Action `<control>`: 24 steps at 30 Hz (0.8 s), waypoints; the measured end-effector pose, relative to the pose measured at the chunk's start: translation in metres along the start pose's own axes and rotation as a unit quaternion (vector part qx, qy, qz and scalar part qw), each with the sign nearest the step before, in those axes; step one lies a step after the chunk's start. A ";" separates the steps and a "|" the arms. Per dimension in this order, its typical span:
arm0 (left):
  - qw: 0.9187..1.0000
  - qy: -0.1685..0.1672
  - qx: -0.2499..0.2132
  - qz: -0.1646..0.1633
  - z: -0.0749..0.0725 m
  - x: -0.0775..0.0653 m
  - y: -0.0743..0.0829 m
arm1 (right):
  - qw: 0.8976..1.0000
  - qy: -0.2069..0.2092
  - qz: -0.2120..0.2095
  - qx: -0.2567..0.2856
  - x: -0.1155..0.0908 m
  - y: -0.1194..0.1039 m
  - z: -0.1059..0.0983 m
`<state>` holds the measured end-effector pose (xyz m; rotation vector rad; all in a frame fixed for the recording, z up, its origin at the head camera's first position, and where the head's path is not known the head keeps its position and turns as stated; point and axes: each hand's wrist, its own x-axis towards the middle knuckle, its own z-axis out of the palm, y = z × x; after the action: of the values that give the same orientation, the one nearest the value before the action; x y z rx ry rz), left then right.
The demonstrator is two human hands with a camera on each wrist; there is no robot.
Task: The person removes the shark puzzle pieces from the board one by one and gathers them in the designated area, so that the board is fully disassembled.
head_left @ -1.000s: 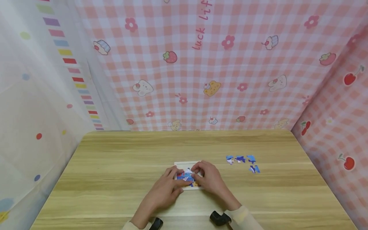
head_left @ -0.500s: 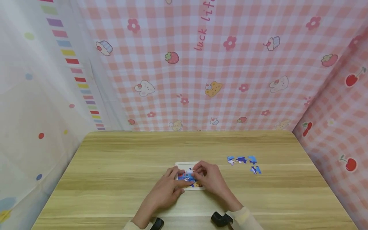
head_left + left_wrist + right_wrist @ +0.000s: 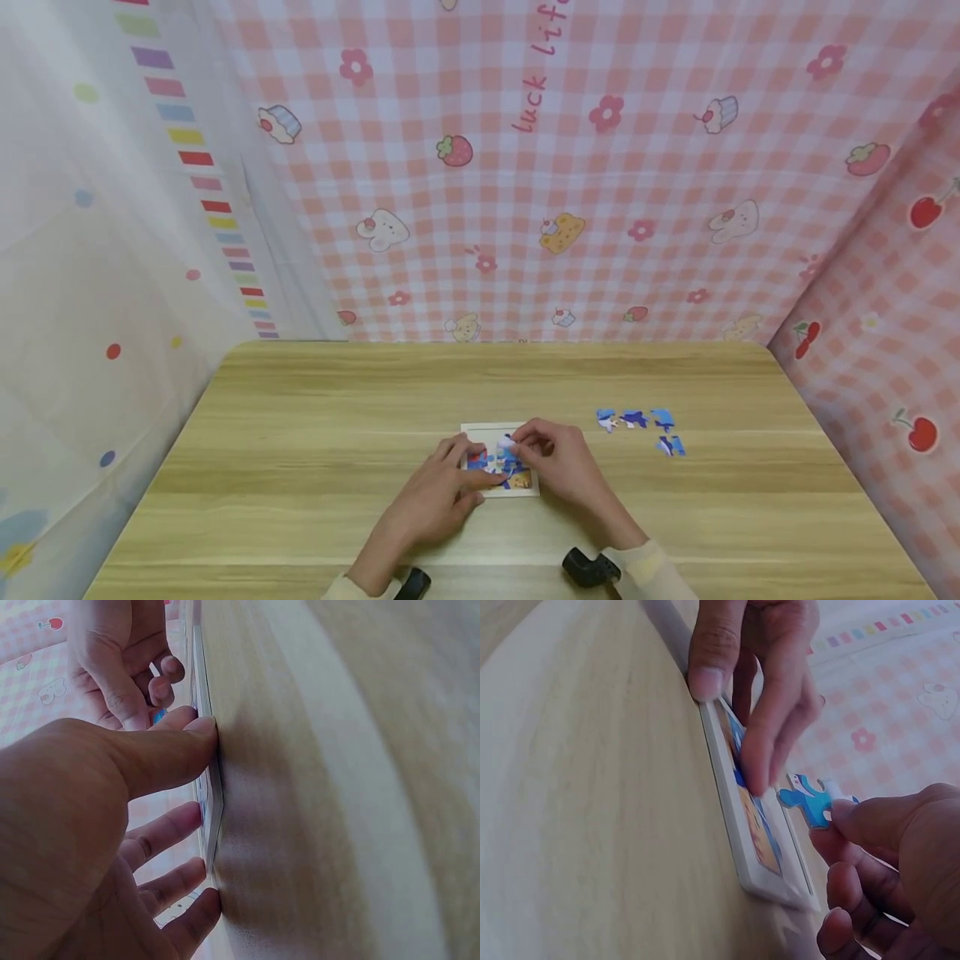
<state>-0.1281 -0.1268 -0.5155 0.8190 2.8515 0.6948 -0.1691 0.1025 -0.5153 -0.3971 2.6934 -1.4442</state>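
A white-framed jigsaw tray (image 3: pixel 498 427) lies on the table in front of the person, with picture pieces in its lower part. My left hand (image 3: pixel 437 483) rests on its left side, fairly straight fingers on the pieces and frame. In the left wrist view, the left thumb (image 3: pixel 176 754) touches the tray's near edge. My right hand (image 3: pixel 564 460) pinches a blue and white jigsaw piece (image 3: pixel 806 801) between thumb and index finger. The right wrist view shows that piece raised just off the tray's face, its knobbed end sticking out past the fingertips.
Several loose blue jigsaw pieces (image 3: pixel 633 419) lie on the wooden table (image 3: pixel 337 392) to the right of the tray. A pink checked cloth (image 3: pixel 487 192) hangs behind the table's far edge. Black straps (image 3: pixel 588 568) sit at both wrists.
My right hand has drawn up and right from the tray, lifting the pinched jigsaw piece. My left hand stays on the tray. The head view has shifted slightly.
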 end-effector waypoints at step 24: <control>0.999 -0.011 -0.016 -0.025 0.001 0.000 0.000 | 0.999 0.018 0.000 -0.031 -0.013 0.039 -0.052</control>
<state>-0.1280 -0.1259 -0.5167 0.7439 2.8228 0.7192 -0.1735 0.1680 -0.5191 -0.3796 2.7721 -1.3838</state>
